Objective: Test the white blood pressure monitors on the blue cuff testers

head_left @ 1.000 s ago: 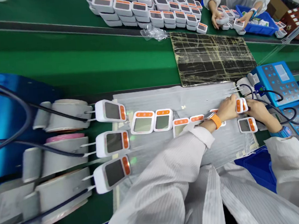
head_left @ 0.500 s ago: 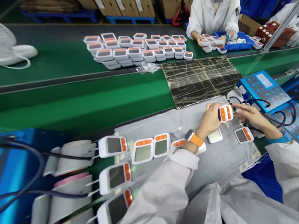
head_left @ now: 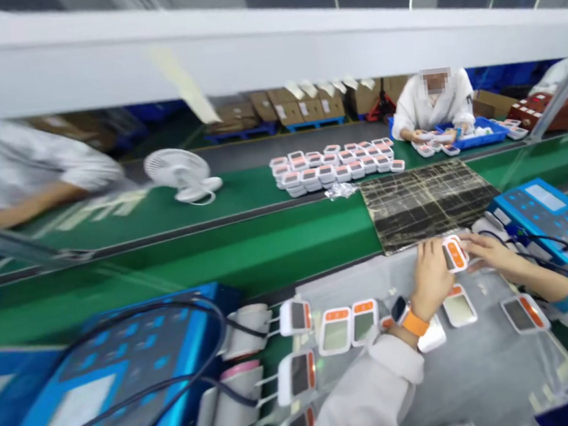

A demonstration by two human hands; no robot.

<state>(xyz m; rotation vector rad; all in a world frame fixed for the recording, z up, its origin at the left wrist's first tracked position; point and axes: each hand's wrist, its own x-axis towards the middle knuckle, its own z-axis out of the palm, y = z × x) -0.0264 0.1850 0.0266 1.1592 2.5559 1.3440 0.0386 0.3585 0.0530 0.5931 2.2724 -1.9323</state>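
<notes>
My left hand (head_left: 435, 277), with an orange-strapped watch at the wrist, is closed around a small white device with an orange stripe (head_left: 453, 253). It holds the device up above the grey mat (head_left: 485, 374). My right hand (head_left: 489, 251) sits just to the right with its fingers touching the device's right side. Beneath the hands lie more white and orange devices (head_left: 458, 306), and another one (head_left: 525, 314) rests further right. Two more devices (head_left: 348, 326) lie side by side to the left of my wrist.
Blue tester boxes stand at the right (head_left: 550, 217) and lower left (head_left: 104, 384), with cuffs and cabled devices (head_left: 294, 316) beside them. A dark taped mat (head_left: 426, 202), stacked devices (head_left: 334, 166), a white fan (head_left: 180, 175) and a seated person in white (head_left: 435, 108) lie beyond.
The camera has tilted upward, showing far more of the room. My left hand still holds the device and has lifted it off the mat; my right hand stays at its right side.
</notes>
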